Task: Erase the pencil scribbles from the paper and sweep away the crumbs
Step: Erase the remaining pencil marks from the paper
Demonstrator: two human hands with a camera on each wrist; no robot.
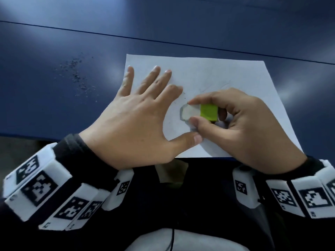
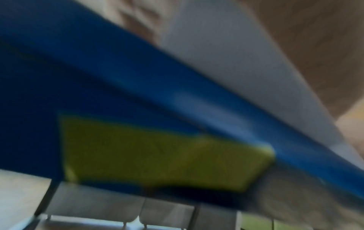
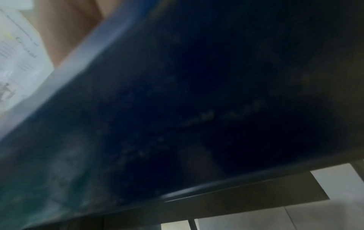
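A dark blue tabletop point(image 1: 54, 42) fills the upper part of the head view, with one dark seam line running across it from left to right. One sheet of white paper point(image 1: 235, 78) lies right of centre, its near edge at the tabletop's near edge. Faint pencil scribbles point(image 1: 213, 86) show near the sheet's middle. One scatter of dark crumbs point(image 1: 76, 77) lies on the tabletop at centre left, apart from the sheet; a few specks lie on the sheet by the eraser.

Two hands are in view. The left hand point(image 1: 134, 116) lies flat with fingers spread, pressing the sheet's left part. The right hand point(image 1: 241, 127) pinches one eraser point(image 1: 197, 113), white with a green sleeve, between thumb and forefinger, its white end down on the paper at frame centre.

Both wrist views are blurred; the left wrist view shows one yellow-green patch point(image 2: 157, 154) under the tabletop edge.
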